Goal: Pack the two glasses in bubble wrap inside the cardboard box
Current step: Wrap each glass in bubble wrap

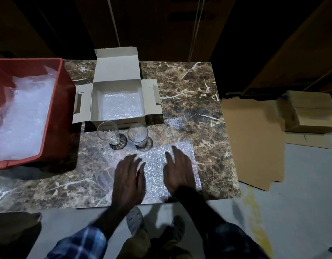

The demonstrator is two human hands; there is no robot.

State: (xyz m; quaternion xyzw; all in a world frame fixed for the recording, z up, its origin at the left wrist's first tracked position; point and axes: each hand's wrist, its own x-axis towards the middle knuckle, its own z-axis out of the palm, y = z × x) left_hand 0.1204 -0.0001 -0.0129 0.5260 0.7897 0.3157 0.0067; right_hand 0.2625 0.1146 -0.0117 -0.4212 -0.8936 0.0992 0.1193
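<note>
Two clear footed glasses stand upright on the marble table, the left glass (pixel 110 134) and the right glass (pixel 138 135), just in front of the open cardboard box (pixel 118 119). A piece of bubble wrap lines the box's bottom (pixel 120 105). Another bubble wrap sheet (pixel 156 165) lies flat on the table near me. My left hand (pixel 128 179) and my right hand (pixel 178 171) rest on this sheet with fingers spread and straight, holding nothing. Both glasses stand a little beyond my fingertips, the right one at the sheet's far edge.
A red plastic bin (pixel 56 116) with more bubble wrap (pixel 21 118) stands at the table's left. Flat cardboard sheets (pixel 253 141) and stacked boxes (pixel 311 113) lie on the floor to the right. A small scrap of bubble wrap (pixel 175 122) lies right of the box.
</note>
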